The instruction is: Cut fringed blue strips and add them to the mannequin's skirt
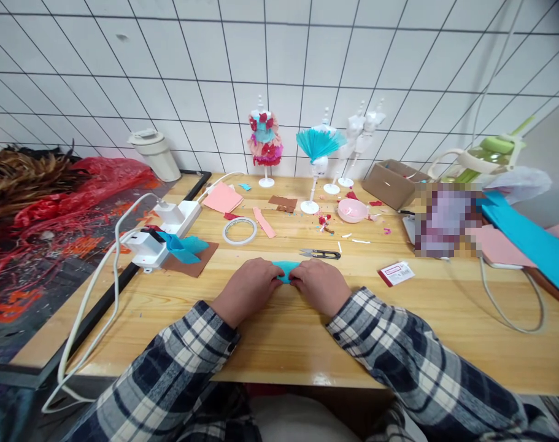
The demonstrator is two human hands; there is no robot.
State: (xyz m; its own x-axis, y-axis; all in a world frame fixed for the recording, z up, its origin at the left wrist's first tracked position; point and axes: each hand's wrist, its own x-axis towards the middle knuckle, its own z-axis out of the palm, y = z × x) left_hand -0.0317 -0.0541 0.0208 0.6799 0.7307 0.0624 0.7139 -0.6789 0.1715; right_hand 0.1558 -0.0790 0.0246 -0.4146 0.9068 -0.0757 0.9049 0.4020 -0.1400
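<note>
A small piece of blue paper [286,271] is stretched between my two hands, low over the middle of the wooden table. My left hand [253,285] pinches its left end and my right hand [319,283] pinches its right end; the fingertips partly hide it. Black-handled thread snips [323,253] lie just beyond my right hand. A roll of white tape [240,231] rests flat beyond my left hand. Further left, more blue paper [187,247] lies on a brown sheet [199,264].
Small mannequins stand at the back, one in a ruffled dress [266,138], one with a blue pleated piece [319,144]. A power strip [187,218] with cables is left. A pink bowl [352,210], cardboard box [392,184] and red-white tag [396,274] are right.
</note>
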